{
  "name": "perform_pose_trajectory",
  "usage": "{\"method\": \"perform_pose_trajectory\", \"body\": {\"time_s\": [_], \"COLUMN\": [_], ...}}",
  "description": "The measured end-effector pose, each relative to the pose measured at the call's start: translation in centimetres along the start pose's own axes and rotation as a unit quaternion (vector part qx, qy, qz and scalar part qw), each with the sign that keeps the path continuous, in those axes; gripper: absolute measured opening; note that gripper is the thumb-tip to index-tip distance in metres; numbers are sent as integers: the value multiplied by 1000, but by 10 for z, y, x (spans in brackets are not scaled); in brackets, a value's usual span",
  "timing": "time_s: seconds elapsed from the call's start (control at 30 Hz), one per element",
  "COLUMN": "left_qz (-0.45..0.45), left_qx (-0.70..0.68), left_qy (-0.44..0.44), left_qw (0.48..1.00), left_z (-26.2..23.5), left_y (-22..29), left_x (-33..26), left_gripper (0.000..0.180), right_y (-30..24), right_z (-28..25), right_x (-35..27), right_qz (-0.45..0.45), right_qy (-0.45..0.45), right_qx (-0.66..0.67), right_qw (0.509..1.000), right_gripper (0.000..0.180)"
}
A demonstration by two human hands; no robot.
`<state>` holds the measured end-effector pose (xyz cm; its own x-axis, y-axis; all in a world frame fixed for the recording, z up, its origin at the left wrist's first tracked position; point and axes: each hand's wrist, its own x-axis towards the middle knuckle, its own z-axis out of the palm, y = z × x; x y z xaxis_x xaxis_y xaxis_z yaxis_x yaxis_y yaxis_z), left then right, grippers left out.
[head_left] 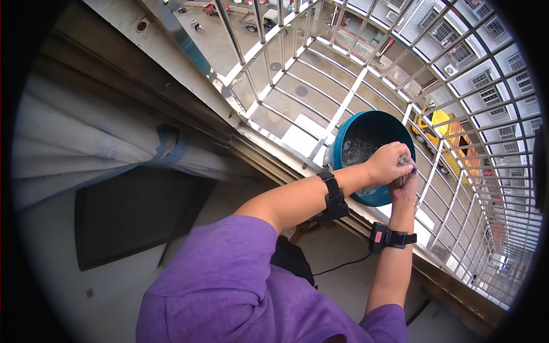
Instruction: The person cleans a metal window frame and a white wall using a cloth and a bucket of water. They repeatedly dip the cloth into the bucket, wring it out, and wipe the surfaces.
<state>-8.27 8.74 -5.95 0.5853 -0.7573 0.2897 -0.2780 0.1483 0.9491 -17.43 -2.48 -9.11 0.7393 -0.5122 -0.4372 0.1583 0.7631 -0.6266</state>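
Observation:
A teal bucket [341, 150] stands on the metal bars outside the window, with sudsy or churned water [357, 151] inside. Over its right side my two hands are pressed together around a crumpled grey cloth [402, 177]. My left hand [388, 162] wraps it from above, fingers curled. Just below, my right hand [405, 190] grips the same cloth, its fingers partly hidden behind the left. Most of the cloth is covered by my fingers.
A metal security cage [349, 100] surrounds the bucket, high above a street. The window sill [269, 150] runs diagonally under my arms. A tied pale curtain [97, 143] hangs at left. Black straps with small boxes [390, 237] circle my forearms; a cable trails from one.

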Motion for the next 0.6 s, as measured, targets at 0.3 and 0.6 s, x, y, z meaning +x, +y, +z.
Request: {"method": "perform_pose_trajectory", "body": {"time_s": [0.3, 0.6], "left_qz": [-324, -439], "left_qx": [-474, -515], "left_qy": [17, -156], "left_qw": [818, 720], "left_z": [7, 8], "left_y": [-30, -30], "left_x": [17, 30], "left_gripper": [17, 12], "right_y": [8, 3], "right_z": [50, 74], "right_x": [-15, -44], "right_qz": [-331, -514], "right_qy": [155, 38], "right_qx": [-355, -626], "right_qw": [860, 585], "right_gripper": [5, 14]}}
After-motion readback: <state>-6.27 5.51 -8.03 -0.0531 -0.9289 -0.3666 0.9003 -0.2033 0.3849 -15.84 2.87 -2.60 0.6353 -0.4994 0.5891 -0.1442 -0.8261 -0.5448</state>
